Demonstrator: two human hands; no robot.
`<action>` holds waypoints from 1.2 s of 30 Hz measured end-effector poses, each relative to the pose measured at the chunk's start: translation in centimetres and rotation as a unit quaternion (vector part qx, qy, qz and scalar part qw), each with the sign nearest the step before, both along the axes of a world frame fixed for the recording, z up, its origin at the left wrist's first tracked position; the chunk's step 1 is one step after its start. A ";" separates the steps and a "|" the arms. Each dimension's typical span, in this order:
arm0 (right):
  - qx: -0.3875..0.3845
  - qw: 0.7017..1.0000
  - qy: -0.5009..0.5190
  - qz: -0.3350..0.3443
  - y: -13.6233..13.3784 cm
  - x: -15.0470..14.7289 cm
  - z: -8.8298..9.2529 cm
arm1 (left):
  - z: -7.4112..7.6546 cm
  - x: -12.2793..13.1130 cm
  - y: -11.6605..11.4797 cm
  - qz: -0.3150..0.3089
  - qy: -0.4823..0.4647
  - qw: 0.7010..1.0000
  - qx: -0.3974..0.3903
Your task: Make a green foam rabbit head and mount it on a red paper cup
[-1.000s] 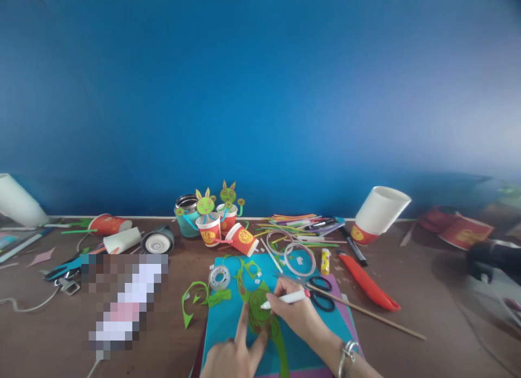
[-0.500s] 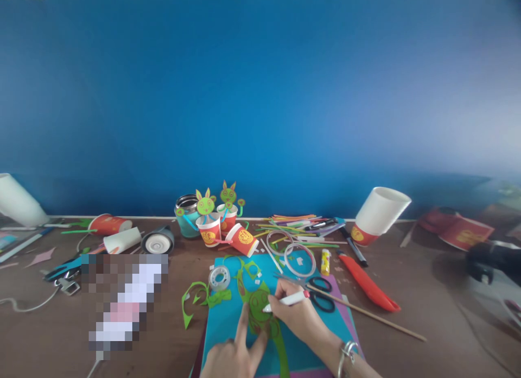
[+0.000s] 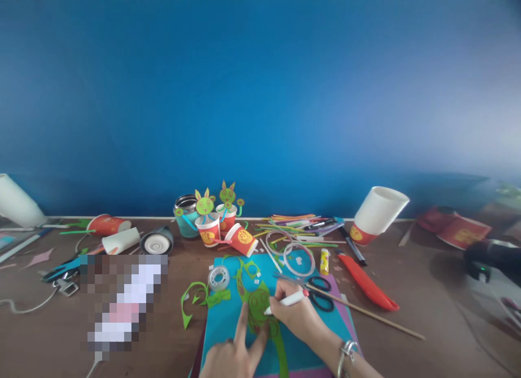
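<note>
Marker pen, white w/ a red end, was in the right hand, thumb + fingers clamped round the barrel, pale tip down at the green paper cutout. Couldn't tell if the tip was actually touching or just over it tbh. Cutout lay flat on the blue sheet, between both hands, w/ dark outlines drawn on it incl. a round shape. Left hand was palm down, index + thumb spread apart, tips pressing on the cutout's near-left part; the other fingers looked curled but hard to see tbh. Silver bracelet on the right wrist.

Purple sheet poked out from under the blue one. Scissors w/ black handles lay just past the right hand, wooden stick running off to the right next to them. Tape roll sat at the blue sheet's far-left corner, yellow glue stick near the far-right one. Further back, approx centre, were two green paper bunny heads, left one and right one, both up on paper cups, w/ a teal jar just beside and a tipped red cup in front.
</note>
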State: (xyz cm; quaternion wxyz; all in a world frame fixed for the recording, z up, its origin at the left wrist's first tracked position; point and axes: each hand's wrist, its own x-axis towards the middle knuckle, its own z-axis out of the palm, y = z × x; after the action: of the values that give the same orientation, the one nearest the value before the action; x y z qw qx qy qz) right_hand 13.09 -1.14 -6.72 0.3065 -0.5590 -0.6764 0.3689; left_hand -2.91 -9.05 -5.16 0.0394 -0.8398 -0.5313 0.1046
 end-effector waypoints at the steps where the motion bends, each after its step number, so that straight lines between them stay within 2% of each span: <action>1: -0.002 1.000 0.000 0.001 0.0 0.0 0.0 | 0.0 0.0 0.0 -0.001 0.002 1.000 -0.001; 11: 0.014 1.000 -0.006 -0.005 0.2 0.1 0.2 | 0.1 0.0 0.1 -0.001 -0.002 1.000 -0.013; 21: -0.019 0.999 0.035 -0.011 0.1 0.1 0.3 | -0.2 0.1 0.1 0.003 0.005 1.000 -0.012; 28: 0.010 1.000 0.010 -0.011 0.1 0.1 0.1 | -0.3 0.0 0.1 0.005 -0.001 1.000 -0.015; 36: -0.003 1.000 0.007 0.001 0.1 0.1 -0.1 | -0.3 0.0 0.2 0.000 0.007 1.000 -0.018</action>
State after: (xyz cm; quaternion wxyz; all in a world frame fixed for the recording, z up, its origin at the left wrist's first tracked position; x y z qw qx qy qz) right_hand 13.22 -1.00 -6.86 0.3093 -0.5562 -0.6738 0.3756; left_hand -2.92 -8.89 -5.50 0.0279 -0.8397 -0.5290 0.1195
